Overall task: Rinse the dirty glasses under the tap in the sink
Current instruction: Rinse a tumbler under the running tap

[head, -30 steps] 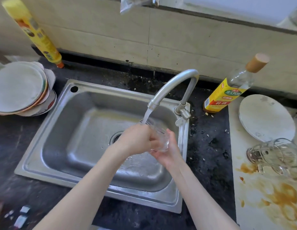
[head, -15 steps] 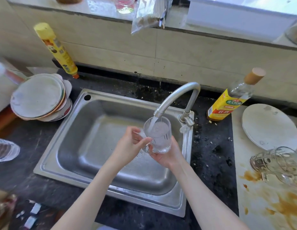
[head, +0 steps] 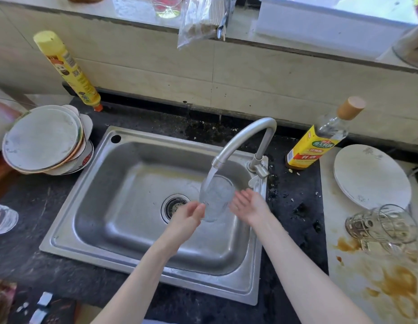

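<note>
A clear drinking glass (head: 216, 197) stands upright under the curved steel tap (head: 246, 134), over the steel sink (head: 91, 206). Water runs from the spout into it, and it looks full of bubbling water. My left hand (head: 188, 218) grips the glass low on its left side with the fingertips. My right hand (head: 248, 204) is just to the right of the glass, palm up and fingers spread, holding nothing. Two more glasses (head: 383, 226) lie on their sides on the stained board at the right.
A stack of plates (head: 43, 141) sits left of the sink, with another glass (head: 3, 218) at the left edge. A yellow bottle (head: 67, 69) leans on the wall. A labelled bottle (head: 320, 141) and a white plate (head: 371, 176) are at the right.
My right hand has let go of the glass and opened beside it. My left hand now holds the glass alone. The view has pulled back.
</note>
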Demonstrator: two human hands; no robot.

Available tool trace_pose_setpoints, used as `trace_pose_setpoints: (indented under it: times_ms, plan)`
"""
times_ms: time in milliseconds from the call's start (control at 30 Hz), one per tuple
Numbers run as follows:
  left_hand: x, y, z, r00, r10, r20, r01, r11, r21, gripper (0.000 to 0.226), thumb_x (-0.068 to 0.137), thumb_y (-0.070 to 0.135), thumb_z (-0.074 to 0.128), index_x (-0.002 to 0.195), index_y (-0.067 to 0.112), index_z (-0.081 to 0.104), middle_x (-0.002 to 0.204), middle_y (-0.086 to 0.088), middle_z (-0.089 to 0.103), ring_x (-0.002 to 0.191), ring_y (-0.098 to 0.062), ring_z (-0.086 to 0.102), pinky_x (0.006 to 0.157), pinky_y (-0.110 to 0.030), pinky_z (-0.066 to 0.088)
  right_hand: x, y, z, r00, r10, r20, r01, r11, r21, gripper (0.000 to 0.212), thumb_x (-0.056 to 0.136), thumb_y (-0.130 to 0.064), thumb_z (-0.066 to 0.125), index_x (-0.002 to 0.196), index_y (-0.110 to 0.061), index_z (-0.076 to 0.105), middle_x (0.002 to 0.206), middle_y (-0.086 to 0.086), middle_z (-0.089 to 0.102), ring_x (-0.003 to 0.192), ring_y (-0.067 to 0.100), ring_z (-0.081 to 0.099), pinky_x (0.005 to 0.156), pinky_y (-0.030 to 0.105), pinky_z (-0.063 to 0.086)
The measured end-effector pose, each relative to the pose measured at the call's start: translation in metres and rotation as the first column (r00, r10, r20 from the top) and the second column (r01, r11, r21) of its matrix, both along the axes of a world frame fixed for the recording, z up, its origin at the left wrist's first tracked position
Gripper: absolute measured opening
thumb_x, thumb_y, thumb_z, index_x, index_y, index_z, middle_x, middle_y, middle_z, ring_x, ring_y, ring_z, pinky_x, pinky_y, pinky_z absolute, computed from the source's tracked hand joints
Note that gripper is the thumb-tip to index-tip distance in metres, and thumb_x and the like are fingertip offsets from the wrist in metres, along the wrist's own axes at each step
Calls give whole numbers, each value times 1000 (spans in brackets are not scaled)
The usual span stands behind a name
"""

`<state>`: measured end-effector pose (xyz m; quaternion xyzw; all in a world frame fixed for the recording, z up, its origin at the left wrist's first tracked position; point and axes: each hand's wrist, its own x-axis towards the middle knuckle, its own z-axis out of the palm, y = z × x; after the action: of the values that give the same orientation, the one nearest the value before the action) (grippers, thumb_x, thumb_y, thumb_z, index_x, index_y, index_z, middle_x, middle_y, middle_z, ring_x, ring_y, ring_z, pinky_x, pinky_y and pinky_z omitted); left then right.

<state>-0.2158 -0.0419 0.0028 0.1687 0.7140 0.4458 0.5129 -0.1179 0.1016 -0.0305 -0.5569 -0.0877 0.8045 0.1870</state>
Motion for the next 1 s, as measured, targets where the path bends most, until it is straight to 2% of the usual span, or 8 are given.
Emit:
trace_pose_setpoints:
  times_ms: [100, 300, 467, 567, 633, 700, 900, 1000]
  plan:
    - [-1, -7, -10, 995, -64, -81, 58, 996, -71, 26, 98, 23, 46, 74, 18, 53, 78, 1, 56, 84, -16, 53, 98, -43, 43, 11, 18, 0, 988, -140, -60, 140, 990, -9, 38, 101, -6, 30, 136, 8, 35, 144, 16, 40, 133, 30, 39, 106, 37, 37]
    - [8, -10, -13, 999, 24, 39, -23, 1000, -17, 27, 97, 16, 46, 71, 13, 51, 71, 0, 46, 78, -14, 47, 93, -36, 44, 12, 18, 4, 994, -106, -18, 105, 994, -41, 33, 98, -8, 38, 129, 2, 44, 135, 11, 49, 119, 27, 51, 74, 30, 47]
    - [5, -5, -6, 999, 30, 36, -30, 999, 17, 25, 98, 15, 45, 74, 10, 50, 75, -3, 45, 79, -13, 48, 90, -30, 44, 13, 26, 12, 989, -146, -29, 142, 983, -119, 16, 96, -4, 38, 97, 4, 52, 135, 13, 49, 114, 26, 53, 81, 28, 44]
    - [1, -3, 0, 998, 38, 40, -39, 999, 32, 24, 98, 15, 44, 77, 10, 54, 75, -1, 49, 78, -12, 50, 90, -29, 44, 18, 32, 23, 968, -229, -98, 210, 962, -173, 27, 96, -7, 40, 120, -1, 50, 126, 12, 53, 116, 24, 52, 72, 26, 44]
    - [-1, -2, 4, 999, 28, 30, -30, 998, 49, 24, 98, 15, 44, 78, 11, 56, 76, 0, 52, 79, -10, 51, 91, -29, 46, 23, 42, 32, 952, -260, -162, 229, 955, -186, 28, 95, -8, 40, 120, 0, 49, 108, 13, 56, 100, 24, 56, 61, 25, 42]
    - [-1, -1, 7, 999, 27, 28, -29, 997, 67, 23, 98, 15, 44, 81, 11, 58, 79, 0, 54, 79, -9, 52, 89, -27, 47, 32, 55, 42, 927, -296, -230, 248, 944, -215, 27, 94, -9, 40, 117, 4, 47, 101, 16, 55, 87, 24, 56, 57, 25, 40]
    - [-2, 9, 14, 999, 31, 31, -33, 996, 89, 21, 97, 15, 46, 83, 10, 60, 81, -2, 56, 80, -10, 53, 79, -18, 47, 45, 72, 50, 888, -351, -296, 296, 930, -216, 27, 95, -11, 44, 113, 8, 43, 101, 22, 52, 88, 23, 54, 61, 23, 43]
    - [-1, 10, 15, 997, 57, 51, -62, 993, 101, 22, 97, 14, 46, 81, 10, 60, 79, -3, 56, 79, -10, 53, 80, -17, 48, 42, 66, 45, 940, -240, -241, 221, 970, -104, 34, 95, -20, 46, 115, 7, 47, 98, 18, 55, 83, 22, 56, 66, 25, 46]
